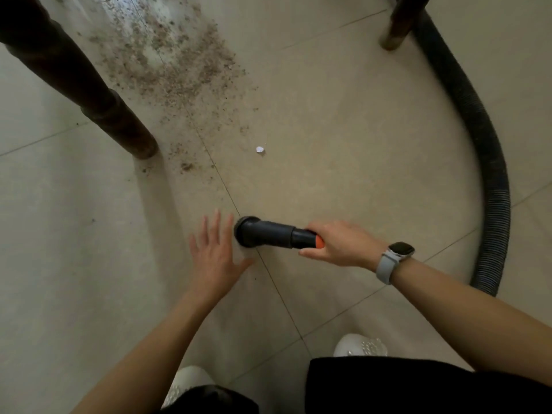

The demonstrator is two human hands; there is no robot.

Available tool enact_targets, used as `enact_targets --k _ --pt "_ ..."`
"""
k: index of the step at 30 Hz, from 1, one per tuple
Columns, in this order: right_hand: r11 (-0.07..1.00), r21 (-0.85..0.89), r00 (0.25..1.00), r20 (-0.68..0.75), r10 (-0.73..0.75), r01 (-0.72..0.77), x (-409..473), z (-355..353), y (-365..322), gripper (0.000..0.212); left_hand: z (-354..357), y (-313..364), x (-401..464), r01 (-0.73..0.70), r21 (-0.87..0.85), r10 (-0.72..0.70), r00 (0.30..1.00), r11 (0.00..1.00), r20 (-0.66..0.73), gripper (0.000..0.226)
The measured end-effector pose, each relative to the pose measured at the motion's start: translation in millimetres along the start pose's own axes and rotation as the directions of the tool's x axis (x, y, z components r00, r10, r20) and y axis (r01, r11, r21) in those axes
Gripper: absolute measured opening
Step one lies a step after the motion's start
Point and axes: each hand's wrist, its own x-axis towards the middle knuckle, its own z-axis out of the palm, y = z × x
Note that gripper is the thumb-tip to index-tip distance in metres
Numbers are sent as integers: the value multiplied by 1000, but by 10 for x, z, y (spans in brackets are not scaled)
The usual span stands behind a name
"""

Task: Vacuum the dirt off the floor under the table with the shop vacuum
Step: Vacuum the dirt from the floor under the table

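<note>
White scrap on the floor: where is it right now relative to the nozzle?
In the head view the white scrap lies on bare tile past the nozzle, just right of the dirt and the near table leg.

Between the nozzle (249, 231) and the dirt (179, 64) the floor (343, 144) lies open, only a small white scrap (260, 149) sits on it. The left leg (89, 94) of the worktop stands just beside the near edge of the dirt and narrows the way on that side. The right leg (400, 22) stands well apart. The hose (490, 162) curves along the right side and touches the right leg.
</note>
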Motion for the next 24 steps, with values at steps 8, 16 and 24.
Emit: enact_targets --k 8,16,24 --pt "997 79 999 -46 -20 24 -125 65 23 55 -183 383 307 -470 109 458 881 876 117 37" --pt "979 86 978 -73 194 -188 -376 81 635 48 -543 25 428 -196 48 191 977 979 98 26" --pt "869 434 960 -24 277 -240 -450 294 883 74 -539 -103 374 -188 57 194 975 980 -109 25"
